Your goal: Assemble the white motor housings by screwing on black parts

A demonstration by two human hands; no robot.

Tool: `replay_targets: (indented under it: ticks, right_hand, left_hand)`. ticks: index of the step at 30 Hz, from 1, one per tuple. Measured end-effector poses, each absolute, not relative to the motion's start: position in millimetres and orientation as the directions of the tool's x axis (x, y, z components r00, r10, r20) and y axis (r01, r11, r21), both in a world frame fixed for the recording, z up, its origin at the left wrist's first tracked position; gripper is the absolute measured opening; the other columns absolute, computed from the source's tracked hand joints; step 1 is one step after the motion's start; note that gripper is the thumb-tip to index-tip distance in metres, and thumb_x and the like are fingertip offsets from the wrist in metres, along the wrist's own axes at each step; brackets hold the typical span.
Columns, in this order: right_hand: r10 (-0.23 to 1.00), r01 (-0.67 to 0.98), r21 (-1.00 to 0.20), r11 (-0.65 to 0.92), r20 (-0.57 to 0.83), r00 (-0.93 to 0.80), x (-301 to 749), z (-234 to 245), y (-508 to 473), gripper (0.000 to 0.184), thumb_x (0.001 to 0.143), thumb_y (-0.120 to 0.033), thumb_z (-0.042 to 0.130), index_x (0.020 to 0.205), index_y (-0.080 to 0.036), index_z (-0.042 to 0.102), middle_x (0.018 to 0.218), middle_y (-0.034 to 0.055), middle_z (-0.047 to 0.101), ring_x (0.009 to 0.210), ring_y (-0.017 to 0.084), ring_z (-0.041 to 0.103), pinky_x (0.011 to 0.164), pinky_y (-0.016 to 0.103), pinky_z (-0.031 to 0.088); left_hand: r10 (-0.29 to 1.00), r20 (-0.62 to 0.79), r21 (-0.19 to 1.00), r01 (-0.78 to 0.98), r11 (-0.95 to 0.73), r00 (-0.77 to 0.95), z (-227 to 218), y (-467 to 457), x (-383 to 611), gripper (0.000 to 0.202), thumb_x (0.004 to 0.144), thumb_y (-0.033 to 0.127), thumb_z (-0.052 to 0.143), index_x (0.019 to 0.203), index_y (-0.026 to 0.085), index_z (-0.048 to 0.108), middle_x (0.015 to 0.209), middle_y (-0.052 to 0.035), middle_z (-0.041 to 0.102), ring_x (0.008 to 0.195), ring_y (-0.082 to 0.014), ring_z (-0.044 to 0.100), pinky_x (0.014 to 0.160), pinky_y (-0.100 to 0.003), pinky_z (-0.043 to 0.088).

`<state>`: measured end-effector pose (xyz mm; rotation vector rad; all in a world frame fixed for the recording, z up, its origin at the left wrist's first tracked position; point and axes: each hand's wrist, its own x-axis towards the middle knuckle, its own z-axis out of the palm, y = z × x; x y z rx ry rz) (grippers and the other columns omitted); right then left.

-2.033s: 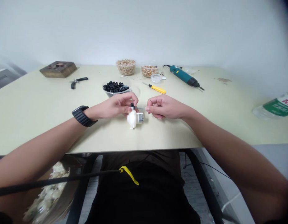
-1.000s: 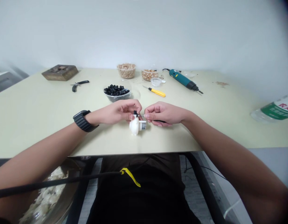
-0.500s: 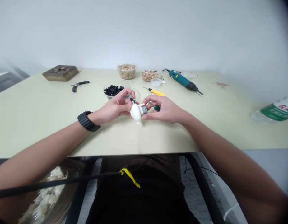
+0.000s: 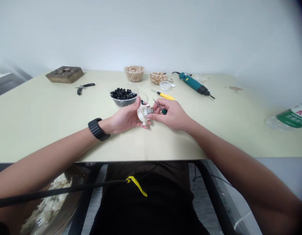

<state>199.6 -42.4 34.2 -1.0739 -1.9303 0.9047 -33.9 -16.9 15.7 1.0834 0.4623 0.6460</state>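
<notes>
My left hand [image 4: 126, 117] is closed around a small white plastic part [image 4: 142, 115] with short stubs, the thumb up along its left side. A grey and white cylindrical piece [image 4: 149, 111] sticks out of its right side. My right hand [image 4: 172, 114] pinches at that cylindrical end with thumb and fingers. The same hand also keeps a small screwdriver [image 4: 164, 111] with a dark green handle, its thin shaft pointing up and left. Just behind my left hand stands a clear bowl of small black parts [image 4: 123, 94].
Farther back are two tubs of small tan pieces [image 4: 134, 73] [image 4: 158, 78], a small clear cup [image 4: 165, 85], a yellow-handled knife [image 4: 167, 96] and a green electric screwdriver [image 4: 193, 85]. Cutting pliers [image 4: 84, 87] and a brown block [image 4: 65, 74] lie left, a bottle [image 4: 291, 116] right.
The white part has been turned, so its cylindrical side shows more. My left hand has rolled over, palm more toward me, fingers now beneath the part. The right hand stays at the cylindrical end.
</notes>
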Motion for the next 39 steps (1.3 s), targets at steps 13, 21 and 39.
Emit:
replay_targets:
  ticks: [13,21,39]
  right_hand:
    - [0.909,0.44,-0.801,0.406,0.305,-0.283,211.1,34.6,-34.4,0.034,0.107,-0.057,0.068,0.101,-0.023,0.068,0.079,-0.0003,0.06,0.072,0.017,0.054,0.065,0.031,0.042]
    - [0.911,0.412,-0.819,0.399,0.303,-0.279,208.8,35.8,-36.6,0.024,0.11,-0.046,0.064,0.115,-0.023,0.072,0.077,-0.0022,0.059,0.063,0.014,0.05,0.062,0.031,0.04]
    - [0.916,0.399,-0.85,0.345,0.211,-0.341,210.4,38.9,-37.2,0.025,0.105,-0.043,0.07,0.117,-0.021,0.074,0.086,0.0014,0.074,0.059,0.013,0.054,0.058,0.033,0.044]
  left_hand:
    - [0.8,-0.035,0.982,-0.128,0.139,0.6,24.1,-22.8,-35.6,0.051,0.088,0.041,0.096,0.11,0.025,0.054,0.104,0.0001,0.071,0.061,-0.0073,0.061,0.049,-0.021,0.047]
    - [0.836,0.063,0.995,0.028,-0.094,0.545,24.3,-26.2,-34.9,0.056,0.088,0.052,0.094,0.114,0.026,0.052,0.091,0.0045,0.061,0.056,-0.0069,0.052,0.046,-0.021,0.041]
    - [0.826,0.113,0.985,0.049,-0.167,0.552,20.9,-24.8,-33.8,0.05,0.096,0.054,0.087,0.115,0.027,0.049,0.084,0.0056,0.053,0.06,-0.0087,0.047,0.05,-0.022,0.041]
